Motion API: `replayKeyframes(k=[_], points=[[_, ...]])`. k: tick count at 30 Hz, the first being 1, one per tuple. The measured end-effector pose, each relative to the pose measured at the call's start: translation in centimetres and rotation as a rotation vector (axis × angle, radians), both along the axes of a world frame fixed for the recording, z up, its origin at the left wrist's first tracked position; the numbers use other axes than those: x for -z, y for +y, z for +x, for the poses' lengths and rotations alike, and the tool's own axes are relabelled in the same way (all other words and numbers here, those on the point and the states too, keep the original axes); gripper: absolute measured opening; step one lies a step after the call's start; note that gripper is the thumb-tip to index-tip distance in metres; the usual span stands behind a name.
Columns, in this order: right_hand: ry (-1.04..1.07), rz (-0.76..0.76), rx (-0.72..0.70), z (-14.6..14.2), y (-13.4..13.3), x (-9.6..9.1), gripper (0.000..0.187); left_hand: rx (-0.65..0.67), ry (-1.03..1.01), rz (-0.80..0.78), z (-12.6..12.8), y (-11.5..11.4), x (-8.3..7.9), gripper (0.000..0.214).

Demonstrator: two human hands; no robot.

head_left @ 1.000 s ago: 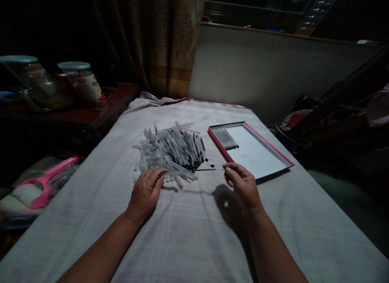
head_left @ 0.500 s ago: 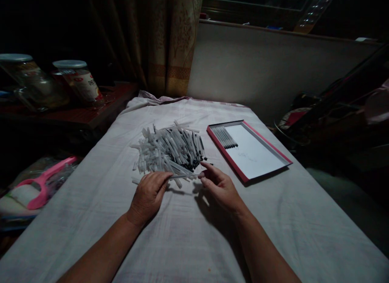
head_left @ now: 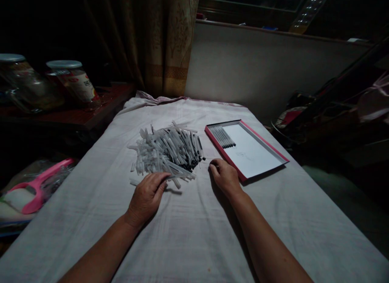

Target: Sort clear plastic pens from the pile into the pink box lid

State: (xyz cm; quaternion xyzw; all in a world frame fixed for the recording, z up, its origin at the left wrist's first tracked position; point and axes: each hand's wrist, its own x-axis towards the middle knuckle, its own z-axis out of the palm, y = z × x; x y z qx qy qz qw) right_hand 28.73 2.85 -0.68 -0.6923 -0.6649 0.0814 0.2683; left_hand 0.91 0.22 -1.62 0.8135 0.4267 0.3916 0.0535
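Note:
A heap of clear pen barrels and black-tipped parts [head_left: 168,153] lies on the white cloth [head_left: 194,230]. My left hand [head_left: 147,196] rests at the heap's near edge, its fingertips closed on one clear pen barrel [head_left: 178,176] that points right. My right hand [head_left: 225,177] sits on the cloth between the heap and a red-rimmed tray [head_left: 275,152], fingers curled in a pinch; what they hold is hidden. Several finished pens [head_left: 223,137] lie in a row at the tray's far left end.
Two lidded glass jars [head_left: 71,82] stand on a dark wooden shelf at the left. A pink plastic tool [head_left: 39,185] lies lower left beside the bed. A curtain [head_left: 164,43] hangs behind, and dark clutter [head_left: 334,108] fills the right side.
My right hand, which held a thin refill out to the right, came in to the barrel in my left hand, then drew back onto the cloth by the tray corner. Left hand barely moved.

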Motion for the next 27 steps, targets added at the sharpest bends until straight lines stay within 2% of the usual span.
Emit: replayKeyframes(k=[5,8,13,21,27], points=[[0.481,-0.004,-0.192,-1.7,-2.3,-0.5,0.022,0.04,0.016,0.011,0.1,-0.1,-0.2,0.024],[0.652,-0.028,-0.234,-3.1,-3.3,-0.6,0.021,0.047,0.044,0.006,0.2,-0.2,-0.3,0.024],[0.717,-0.038,-0.259,-4.4,-3.8,-0.7,0.019,0.052,0.057,0.011,0.3,-0.3,-0.3,0.023],[0.718,0.01,-0.261,-4.8,-4.1,-0.5,0.018,0.054,0.088,-0.002,0.2,-0.3,-0.2,0.023],[0.786,-0.049,-0.237,-5.1,-4.2,0.0,0.021,0.055,0.094,-0.016,0.2,-0.3,-0.2,0.023]])
